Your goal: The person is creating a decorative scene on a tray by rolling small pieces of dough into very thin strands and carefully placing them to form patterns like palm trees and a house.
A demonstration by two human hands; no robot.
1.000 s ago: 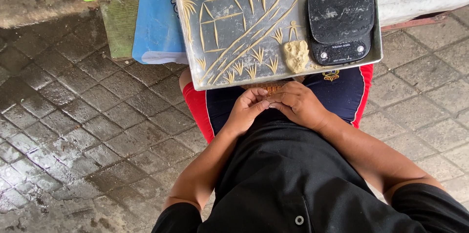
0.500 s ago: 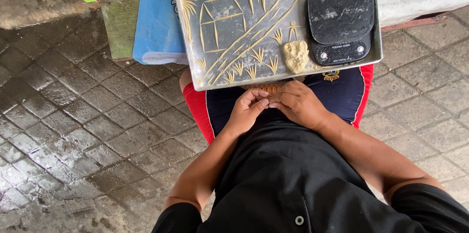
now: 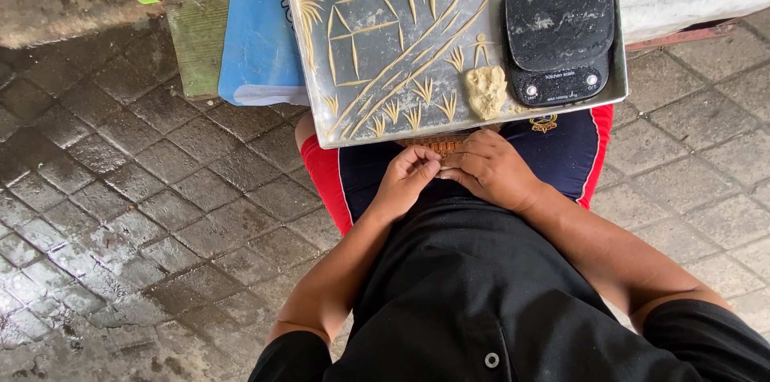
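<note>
The left hand (image 3: 405, 181) and the right hand (image 3: 491, 169) are held together in the lap, just below the near edge of the metal tray (image 3: 361, 53). The fingertips of both hands are pinched on something small between them; what it is cannot be told. A ridged, tan thing (image 3: 437, 143) is seen just under the tray edge, touching the fingers. On the tray, a lump of dough (image 3: 486, 91) is set beside a black kitchen scale (image 3: 559, 29). Thin dough strips (image 3: 401, 37) are laid on the tray as trees and a house. A blue bag (image 3: 258, 29) is tucked left of the tray.
</note>
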